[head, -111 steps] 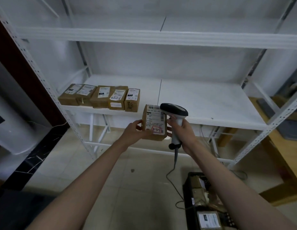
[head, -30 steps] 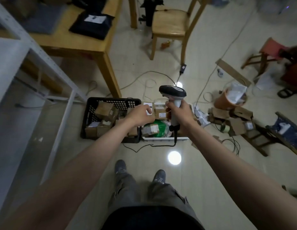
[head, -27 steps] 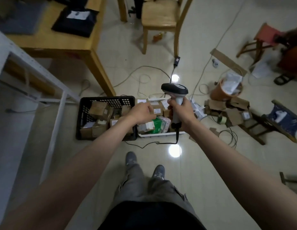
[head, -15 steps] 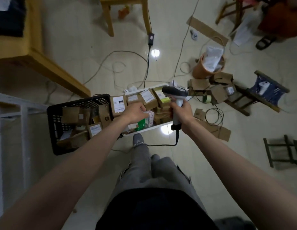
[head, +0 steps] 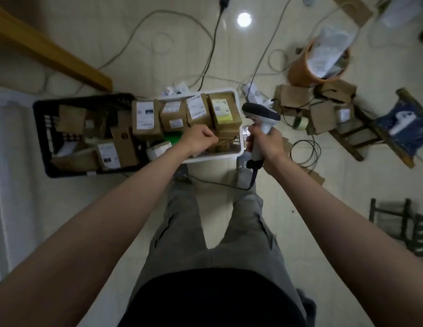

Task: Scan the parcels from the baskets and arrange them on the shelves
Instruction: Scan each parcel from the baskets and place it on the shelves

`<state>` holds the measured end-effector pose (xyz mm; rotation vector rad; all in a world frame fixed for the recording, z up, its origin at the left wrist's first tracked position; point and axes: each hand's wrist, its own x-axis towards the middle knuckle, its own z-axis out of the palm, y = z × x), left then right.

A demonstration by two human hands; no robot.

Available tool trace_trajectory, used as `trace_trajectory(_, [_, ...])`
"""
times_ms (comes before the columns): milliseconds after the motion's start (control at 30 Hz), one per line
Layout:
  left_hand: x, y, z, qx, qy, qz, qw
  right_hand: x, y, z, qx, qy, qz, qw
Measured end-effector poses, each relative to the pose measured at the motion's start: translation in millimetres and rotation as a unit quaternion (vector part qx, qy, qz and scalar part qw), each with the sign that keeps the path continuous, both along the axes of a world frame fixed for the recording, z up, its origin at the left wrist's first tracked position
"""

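Parcels, brown cardboard boxes with white labels [head: 173, 114], are packed upright in the white plastic basket [head: 240, 151] on the floor. The left hand [head: 198, 140] is curled among them; whether one is pinched cannot be told. The grey handheld scanner [head: 261, 114] is gripped by the right hand [head: 266, 143]. Neighbours could be toppled by a tight pull, and its cable [head: 220, 184] could be snagged. Open room lies above, walled by the black crate [head: 40, 138].

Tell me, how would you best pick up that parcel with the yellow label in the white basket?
I would take the parcel with the yellow label by its two long side edges, coming from above. It lies label-up on top of the pile in the white basket, so its upper face is exposed. A neighbouring parcel crowds its left side, so the fingers would probably need to wedge in there.
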<state>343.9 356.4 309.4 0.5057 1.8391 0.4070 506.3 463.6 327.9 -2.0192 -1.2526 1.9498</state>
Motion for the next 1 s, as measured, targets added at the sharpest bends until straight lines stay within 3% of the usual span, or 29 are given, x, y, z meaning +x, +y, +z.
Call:
trace_trajectory(333, [60, 46, -151, -0.084, -0.026, 0.202, 0.975, 31, 75, -164, -0.072, 0.025, 0.033, 0.997])
trace_trajectory(633, [44, 75, -303, -0.08, 0.024, 0.398, 0.913, 13, 95, -309, -0.07, 0.008, 0.12, 0.99])
trace_trajectory(800, [41, 77, -348, -0.069, 0.023, 0.459, 0.885, -3, 99, -350, -0.072, 0.021, 0.124, 0.989])
trace_trajectory(1000, [47, 77, -364, -0.041, 0.009, 0.49, 0.871, -7, 97, -356, -0.073, 0.019, 0.109, 0.991])
